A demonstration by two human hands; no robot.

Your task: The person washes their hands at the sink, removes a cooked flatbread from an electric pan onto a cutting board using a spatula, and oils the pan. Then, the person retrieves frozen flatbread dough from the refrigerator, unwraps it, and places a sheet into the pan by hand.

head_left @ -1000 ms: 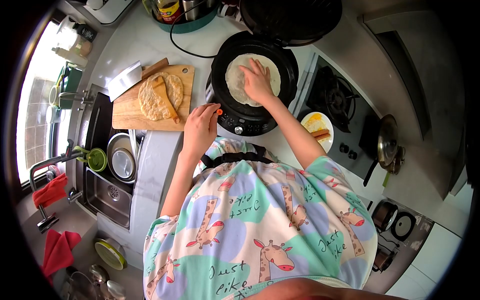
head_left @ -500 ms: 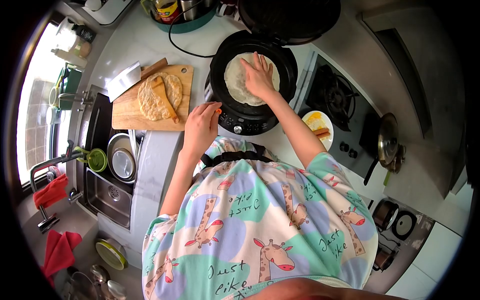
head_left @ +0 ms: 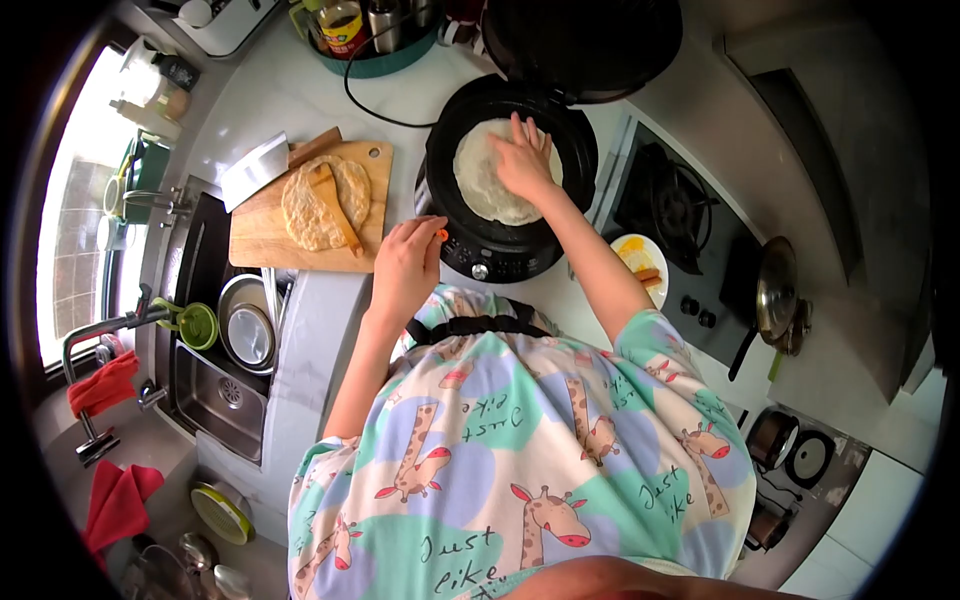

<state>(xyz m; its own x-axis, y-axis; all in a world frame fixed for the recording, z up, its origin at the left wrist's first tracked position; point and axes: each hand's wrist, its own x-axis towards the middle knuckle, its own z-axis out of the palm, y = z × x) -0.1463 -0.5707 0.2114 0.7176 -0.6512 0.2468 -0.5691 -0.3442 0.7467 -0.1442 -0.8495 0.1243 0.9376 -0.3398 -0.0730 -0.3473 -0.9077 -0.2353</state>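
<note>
In the head view a pale round flatbread (head_left: pixel 480 175) lies in a black electric griddle (head_left: pixel 440 150) whose lid (head_left: pixel 590 45) is raised. My right hand (head_left: pixel 525 165) rests on the flatbread's right side, its fingers spread and nothing held. At the griddle's front left edge is my left hand (head_left: pixel 408 250), fingers curled together. A small orange bit (head_left: pixel 443 235) shows at its fingertips; what it belongs to is hidden.
Left of the griddle, a cutting board (head_left: pixel 260 250) carries browned flatbreads (head_left: pixel 310 215), a wooden spatula (head_left: pixel 330 200) and a cleaver (head_left: pixel 255 172). A plate (head_left: pixel 655 255) with egg and sausage sits beside the gas stove (head_left: pixel 690 285). A sink (head_left: pixel 225 395) lies far left.
The whole view has shifted slightly, so everything sits a little lower. My right hand stays on the flatbread, and my left hand keeps its place by the griddle's edge.
</note>
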